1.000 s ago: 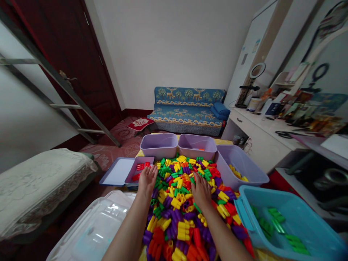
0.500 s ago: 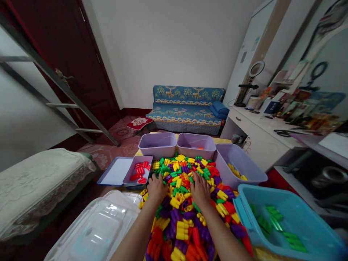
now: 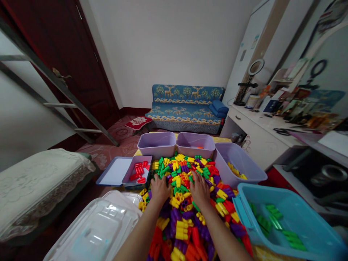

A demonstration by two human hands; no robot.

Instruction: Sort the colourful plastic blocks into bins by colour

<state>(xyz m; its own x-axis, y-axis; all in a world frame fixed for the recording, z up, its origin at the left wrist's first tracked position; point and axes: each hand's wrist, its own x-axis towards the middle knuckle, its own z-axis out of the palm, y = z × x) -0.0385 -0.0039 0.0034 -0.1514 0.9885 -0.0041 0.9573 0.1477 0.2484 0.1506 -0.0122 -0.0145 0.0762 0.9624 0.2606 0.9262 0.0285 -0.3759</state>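
A big heap of plastic building blocks (image 3: 181, 229) in yellow, green, red, orange and purple covers the table in front of me. My left hand (image 3: 160, 188) rests palm down on the heap's left side, fingers spread among the blocks. On the right, my right hand (image 3: 200, 188) lies on the heap with its fingers apart, beside some orange and green blocks. Neither hand shows a block held; the fingertips are partly buried. Left of my left hand, red blocks (image 3: 139, 170) lie in a small lilac box (image 3: 127, 178).
Two lilac bins (image 3: 157, 148) stand along the back. Another lilac bin (image 3: 251, 165) with yellow blocks is at the right, beside a teal tub (image 3: 301, 206) holding green blocks. A clear white lid (image 3: 95, 224) lies front left. A patterned sofa (image 3: 187, 112) stands beyond.
My left hand has shifted slightly to the right over the blocks, uncovering some yellow ones at the left edge. My right hand is almost where it was.
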